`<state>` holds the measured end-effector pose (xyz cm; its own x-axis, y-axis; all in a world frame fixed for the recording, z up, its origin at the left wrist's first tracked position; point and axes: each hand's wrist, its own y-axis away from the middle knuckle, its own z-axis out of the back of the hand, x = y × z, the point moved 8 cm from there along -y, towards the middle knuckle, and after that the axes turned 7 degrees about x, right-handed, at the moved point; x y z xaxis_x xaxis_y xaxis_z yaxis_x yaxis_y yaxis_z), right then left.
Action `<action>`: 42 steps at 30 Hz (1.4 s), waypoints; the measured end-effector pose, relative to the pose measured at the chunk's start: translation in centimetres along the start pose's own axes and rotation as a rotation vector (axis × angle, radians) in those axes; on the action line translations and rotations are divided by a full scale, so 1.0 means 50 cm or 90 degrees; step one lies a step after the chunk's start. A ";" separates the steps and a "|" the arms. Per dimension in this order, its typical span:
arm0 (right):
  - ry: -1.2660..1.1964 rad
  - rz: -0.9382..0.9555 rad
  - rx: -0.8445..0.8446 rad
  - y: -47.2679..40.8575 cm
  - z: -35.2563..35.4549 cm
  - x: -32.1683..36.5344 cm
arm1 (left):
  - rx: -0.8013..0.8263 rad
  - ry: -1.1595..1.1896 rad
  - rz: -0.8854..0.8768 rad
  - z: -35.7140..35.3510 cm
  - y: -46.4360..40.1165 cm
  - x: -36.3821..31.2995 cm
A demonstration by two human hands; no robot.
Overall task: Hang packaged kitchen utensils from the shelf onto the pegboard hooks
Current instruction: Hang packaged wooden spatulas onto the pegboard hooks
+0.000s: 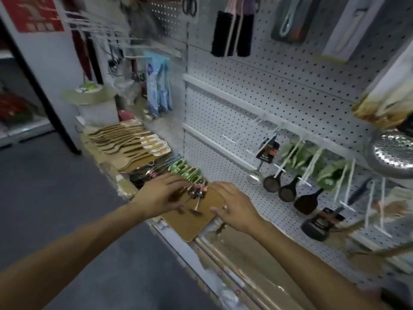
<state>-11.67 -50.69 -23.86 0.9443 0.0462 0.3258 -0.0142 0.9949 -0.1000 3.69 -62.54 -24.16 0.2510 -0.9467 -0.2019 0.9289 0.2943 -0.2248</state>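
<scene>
Head view: left hand (161,193) reaching over shelf edge (169,233), fingers curling around small dark-carded packaged utensils (196,190) at 12 o'clock of flat brown wooden board (196,218). Right hand (237,209) lying flat on board at 3 o'clock, fingers spread wide, holding nothing. Row of wooden spatulas (129,142) lying at 10 o'clock. Black ladles (288,191) hanging on white pegboard hooks (288,153) at 2 o'clock.

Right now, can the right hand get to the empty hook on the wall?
Probably yes. The right hand rests on the wooden board, holding nothing, and the empty hook sticks out just above with only open air between.
</scene>
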 end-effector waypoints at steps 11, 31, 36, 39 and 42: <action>0.025 0.063 0.041 -0.296 -0.097 0.231 | 0.005 -0.001 0.044 0.128 0.163 0.295; 0.001 0.101 0.091 -0.884 -0.235 0.212 | 0.055 -0.017 0.209 0.134 0.104 0.859; -0.013 0.069 0.116 -0.994 -0.284 0.183 | 0.083 -0.006 0.229 0.115 0.073 0.971; -0.001 0.038 0.145 -1.045 -0.337 0.161 | 0.121 0.003 0.199 0.071 0.058 1.033; 0.015 -0.010 0.168 -1.085 -0.400 0.136 | 0.155 0.025 0.178 0.010 0.041 1.111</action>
<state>2.11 -106.13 -35.02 0.9524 0.0315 0.3031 -0.0817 0.9846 0.1543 19.69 -114.60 -35.36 0.4981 -0.8271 -0.2603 0.8646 0.4966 0.0767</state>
